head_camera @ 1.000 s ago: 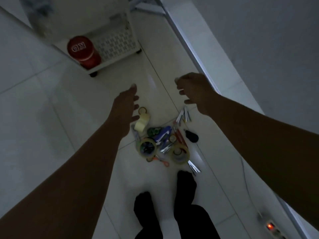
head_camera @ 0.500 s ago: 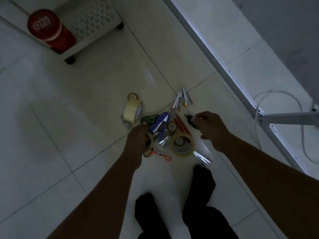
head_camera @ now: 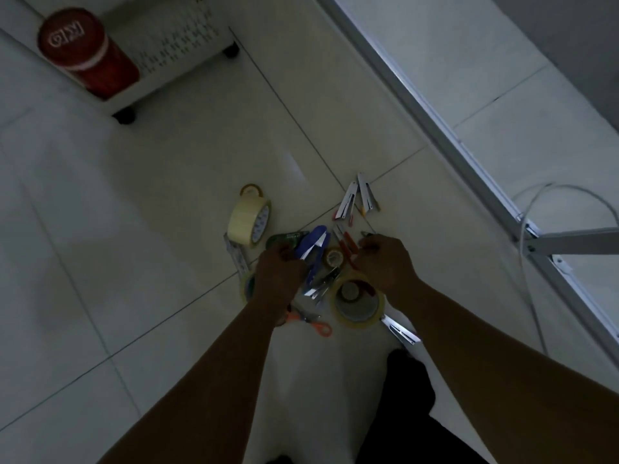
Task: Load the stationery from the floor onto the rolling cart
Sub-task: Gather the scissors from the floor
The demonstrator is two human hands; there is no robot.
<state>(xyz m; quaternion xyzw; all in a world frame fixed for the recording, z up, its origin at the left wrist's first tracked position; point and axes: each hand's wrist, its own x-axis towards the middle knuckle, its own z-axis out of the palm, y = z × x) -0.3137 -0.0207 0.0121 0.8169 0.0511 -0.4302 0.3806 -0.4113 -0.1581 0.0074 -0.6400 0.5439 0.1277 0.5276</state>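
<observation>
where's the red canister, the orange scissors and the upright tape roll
red canister (head_camera: 87,58), head view, on its side wall
orange scissors (head_camera: 322,328), head view, on a handle loop
upright tape roll (head_camera: 246,220), head view, on its outer tape band

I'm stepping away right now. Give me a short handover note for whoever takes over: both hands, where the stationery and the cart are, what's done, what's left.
Left hand: down on the pile, curled by the blue stapler; whether it grips anything cannot be told.
Right hand: down on the pile's right side, curled near the red pens; grip unclear.
Stationery: all on the floor in one heap, including the upright tape roll, flat tape roll, orange scissors and loose staplers.
Rolling cart: upper left, apart from the pile, holding a red canister.
Done: no stationery shows on the cart.
Left: lift every item and load it.
</observation>
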